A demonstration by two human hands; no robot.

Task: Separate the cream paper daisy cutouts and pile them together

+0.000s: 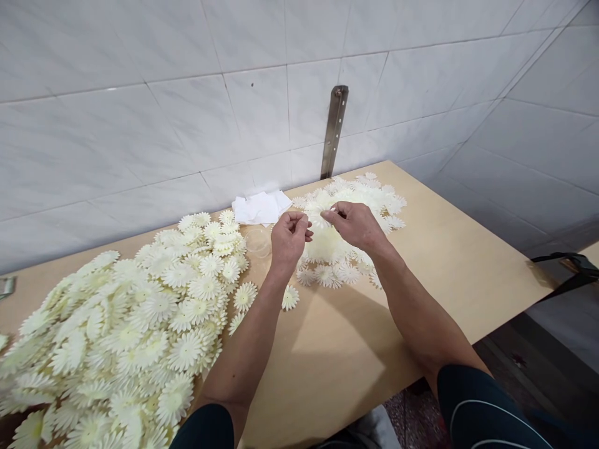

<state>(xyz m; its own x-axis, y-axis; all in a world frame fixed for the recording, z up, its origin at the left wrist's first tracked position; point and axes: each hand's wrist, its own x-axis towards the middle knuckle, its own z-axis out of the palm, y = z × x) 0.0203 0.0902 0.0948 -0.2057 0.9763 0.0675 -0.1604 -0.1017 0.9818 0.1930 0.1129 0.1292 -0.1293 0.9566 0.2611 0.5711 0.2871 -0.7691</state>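
Note:
My left hand is closed in a pinch above the table; what lies between its fingertips is too small to make out. Facing it, my right hand pinches the edge of a pale petalled flower piece, which hangs in the gap between both hands. A faint thin line seems to run from the left fingertips toward this piece. Beneath and behind my hands spreads a heap of whitish artificial flower pieces. To the left lies a much larger pile of cream-yellow flower pieces. One loose flower rests below my left wrist.
A small clear round container stands left of my left hand, with white paper sheets behind it. The brown table meets a tiled wall. A perforated metal bracket is fixed upright there. A dark strap lies at the right corner.

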